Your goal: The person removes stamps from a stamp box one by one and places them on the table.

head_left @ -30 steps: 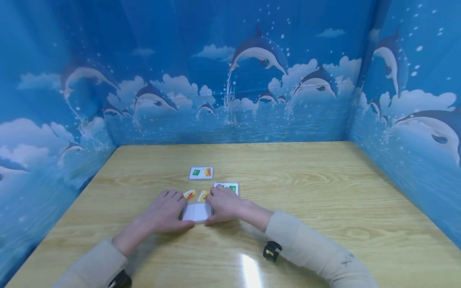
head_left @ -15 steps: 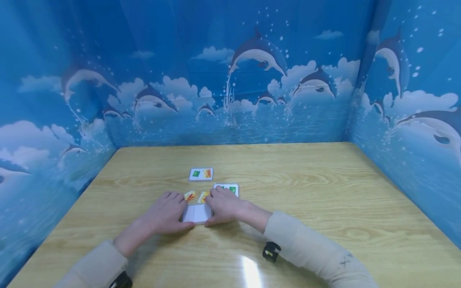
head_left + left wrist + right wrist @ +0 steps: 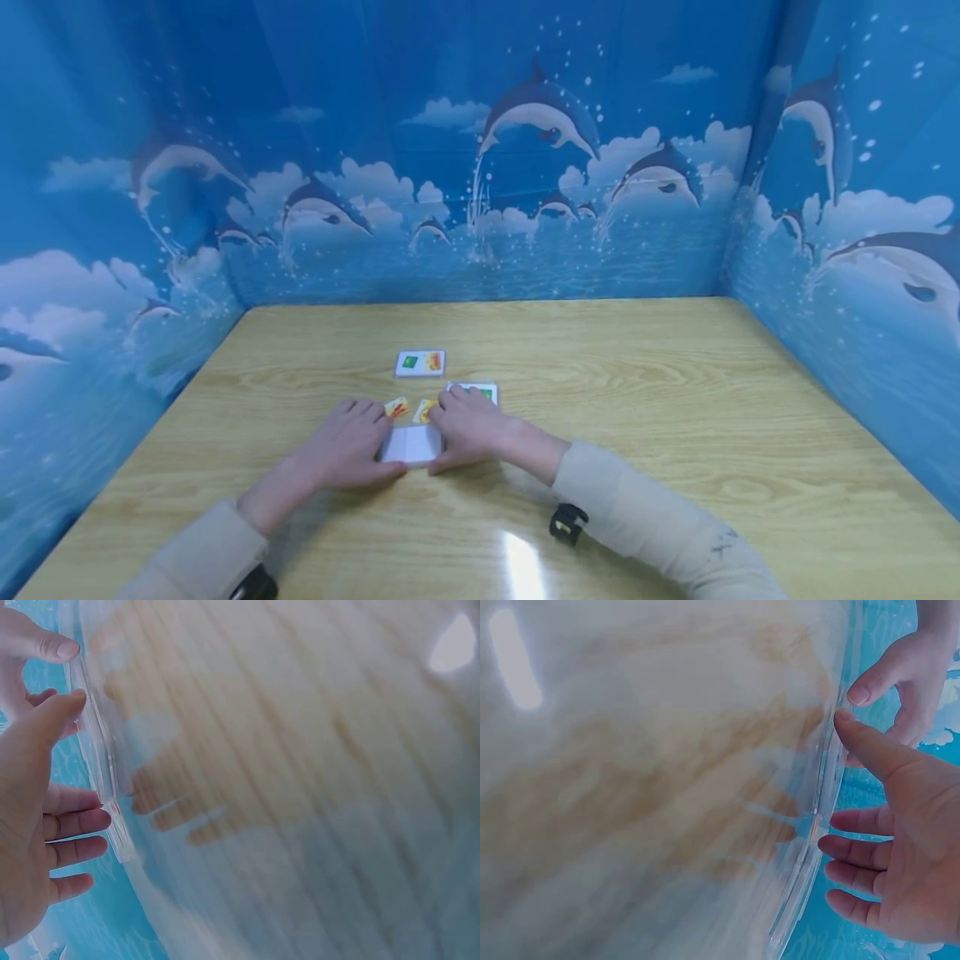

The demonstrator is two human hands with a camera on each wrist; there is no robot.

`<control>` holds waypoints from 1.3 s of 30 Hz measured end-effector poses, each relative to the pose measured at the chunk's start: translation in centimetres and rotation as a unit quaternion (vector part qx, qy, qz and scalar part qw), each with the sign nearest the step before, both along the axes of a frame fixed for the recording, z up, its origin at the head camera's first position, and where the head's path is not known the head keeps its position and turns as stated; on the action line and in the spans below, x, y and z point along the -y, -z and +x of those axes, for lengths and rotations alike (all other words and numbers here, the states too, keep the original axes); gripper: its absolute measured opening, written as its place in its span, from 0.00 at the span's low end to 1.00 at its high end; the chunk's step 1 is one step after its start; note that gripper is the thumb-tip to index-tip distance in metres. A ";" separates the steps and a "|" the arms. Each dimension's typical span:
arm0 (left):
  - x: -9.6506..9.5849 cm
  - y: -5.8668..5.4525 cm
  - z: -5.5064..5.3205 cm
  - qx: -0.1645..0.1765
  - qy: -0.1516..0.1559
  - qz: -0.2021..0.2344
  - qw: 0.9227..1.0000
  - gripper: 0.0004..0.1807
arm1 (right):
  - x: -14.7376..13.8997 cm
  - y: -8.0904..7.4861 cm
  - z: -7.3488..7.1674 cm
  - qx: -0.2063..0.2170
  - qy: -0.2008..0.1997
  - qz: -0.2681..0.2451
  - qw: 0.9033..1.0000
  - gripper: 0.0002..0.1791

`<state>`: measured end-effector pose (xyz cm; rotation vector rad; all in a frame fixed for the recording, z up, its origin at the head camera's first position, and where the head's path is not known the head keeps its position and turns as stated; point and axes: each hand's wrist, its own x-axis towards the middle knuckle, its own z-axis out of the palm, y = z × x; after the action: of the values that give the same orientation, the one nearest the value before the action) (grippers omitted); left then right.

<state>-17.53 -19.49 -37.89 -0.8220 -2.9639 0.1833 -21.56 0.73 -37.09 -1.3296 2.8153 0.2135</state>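
A flat, pale plastic case [image 3: 411, 445] with clear edges lies on the table in the head view, its top showing a faint seam. My left hand [image 3: 341, 446] holds its left end, thumb at the near edge and fingers toward the far side. At the right end, my right hand [image 3: 468, 429] holds it the same way. Both wrist views show the thumbs at the case's transparent edge [image 3: 101, 746]. Just behind it lie two small picture cards, one with red shapes [image 3: 397, 407], one yellow [image 3: 423, 410] and partly covered by right fingers.
A larger card with green and orange pictures [image 3: 420, 363] lies farther back. Another card with green pictures [image 3: 485, 393] is partly hidden behind the right hand. The glossy wooden table [image 3: 637, 400] extends to both sides, with blue dolphin-print curtains [image 3: 480, 250] around it.
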 end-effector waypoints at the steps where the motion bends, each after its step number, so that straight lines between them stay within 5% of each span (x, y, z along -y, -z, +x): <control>1: -0.1 0.0 0.0 0.002 -0.005 0.001 1.000 0.33 | -0.1 -0.1 0.0 0.002 0.001 0.000 1.000 0.42; 7: -0.7 -0.5 -0.5 -0.003 -0.034 0.022 0.999 0.32 | -1.0 -0.6 -0.4 0.007 0.002 -0.017 1.000 0.44; 14: -1.5 -1.4 -1.5 -0.031 -0.026 0.025 0.999 0.19 | -2.2 -0.8 -1.1 -0.004 0.011 -0.047 0.999 0.37; 22: -2.6 -2.0 -3.2 -0.024 -0.023 0.050 0.998 0.16 | -3.7 -1.1 -1.9 0.010 0.038 -0.077 0.996 0.31; 31: -4.8 -2.4 -4.6 -0.038 -0.017 0.015 0.999 0.26 | -5.6 -0.9 -3.1 0.009 0.074 -0.110 0.991 0.34; 39: -5.7 -1.4 -5.7 -0.062 -0.004 -0.018 0.998 0.37 | -6.6 -0.6 -4.0 -0.002 0.096 -0.097 0.991 0.38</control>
<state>-23.23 -13.74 -36.46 -0.7732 -2.8559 0.2792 -25.57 7.30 -36.53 -1.0757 3.0071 -0.0635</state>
